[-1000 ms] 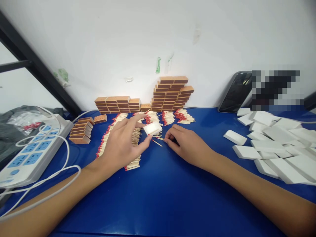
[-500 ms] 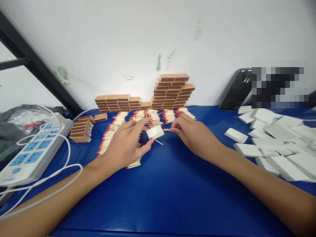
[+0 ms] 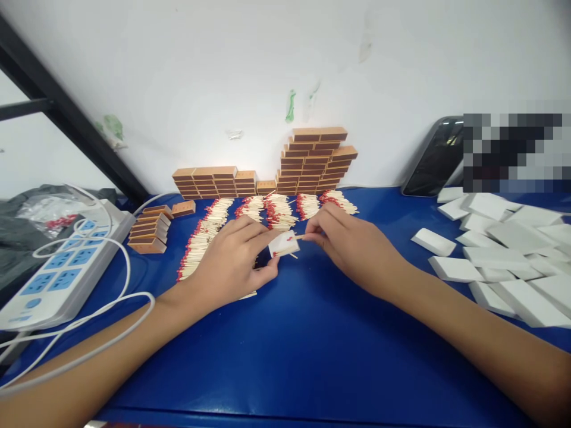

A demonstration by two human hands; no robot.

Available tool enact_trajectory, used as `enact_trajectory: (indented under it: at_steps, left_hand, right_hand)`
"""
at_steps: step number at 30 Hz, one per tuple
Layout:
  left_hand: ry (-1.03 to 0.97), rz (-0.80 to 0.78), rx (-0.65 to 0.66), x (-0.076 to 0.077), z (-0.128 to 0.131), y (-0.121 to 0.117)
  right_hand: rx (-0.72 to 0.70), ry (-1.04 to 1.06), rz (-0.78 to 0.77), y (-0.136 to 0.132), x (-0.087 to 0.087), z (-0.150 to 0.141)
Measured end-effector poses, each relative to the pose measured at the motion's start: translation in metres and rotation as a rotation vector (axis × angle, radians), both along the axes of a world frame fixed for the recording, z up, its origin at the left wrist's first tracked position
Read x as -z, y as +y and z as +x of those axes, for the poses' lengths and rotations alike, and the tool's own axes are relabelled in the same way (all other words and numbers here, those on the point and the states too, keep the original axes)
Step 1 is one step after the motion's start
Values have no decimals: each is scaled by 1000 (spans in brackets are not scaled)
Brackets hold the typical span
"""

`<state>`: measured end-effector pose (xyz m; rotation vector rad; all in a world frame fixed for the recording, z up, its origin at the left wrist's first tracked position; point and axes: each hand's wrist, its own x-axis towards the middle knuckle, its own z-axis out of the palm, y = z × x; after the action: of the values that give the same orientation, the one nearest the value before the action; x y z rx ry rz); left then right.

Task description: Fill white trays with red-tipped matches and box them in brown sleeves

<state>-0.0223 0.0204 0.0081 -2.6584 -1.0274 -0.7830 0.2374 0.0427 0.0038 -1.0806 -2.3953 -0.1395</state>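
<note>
Pinched between the thumb and fingers of my left hand (image 3: 234,255) is a small white matchbox tray (image 3: 284,241), slightly tilted. A match sticks out past its lower right edge. My right hand (image 3: 350,241) is closed at the fingertips on matches (image 3: 300,236); their red heads lie over the tray's right side. How many it holds I cannot tell. Behind the tray and between my hands are heaps of red-headed matches (image 3: 281,212), with a longer row of matches (image 3: 198,244) partly hidden by my left hand.
Brown matchboxes (image 3: 312,161) are stacked against the wall, with more matchboxes (image 3: 149,232) at the left. A power strip (image 3: 66,267) and a looping white cable (image 3: 127,255) lie near my left arm. White trays (image 3: 497,257) pile up at right, below a leaning phone (image 3: 432,157).
My right hand's matches have come left relative to the tray, so red heads now show over it. The tray has tilted a little in my left hand. The camera view has shifted slightly.
</note>
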Motion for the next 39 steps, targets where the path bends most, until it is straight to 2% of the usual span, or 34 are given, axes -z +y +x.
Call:
enact_trajectory:
  at_steps: [5, 9, 12, 17, 21, 27, 39]
  left_hand:
    - [-11, -33, 135, 2, 3, -4]
    - [-37, -22, 176, 2, 3, -4]
    - [-70, 11, 135, 2, 1, -1]
    - [-204, 118, -44, 0, 0, 5]
    - [-256, 144, -141, -3, 2, 5]
    - [-255, 109, -124, -2, 3, 3]
    - [-259, 119, -142, -3, 3, 2]
  right_hand:
    - [-83, -70, 35, -11, 7, -7]
    - [-166, -59, -79, -15, 6, -9]
    - [-151, 68, -128, -15, 5, -9]
    - [13, 289, -255, -17, 9, -16]
    - [12, 202, -368, -21, 16, -21]
    - [14, 95, -435, -17, 15, -18]
    - [-82, 86, -313, -6, 20, -11]
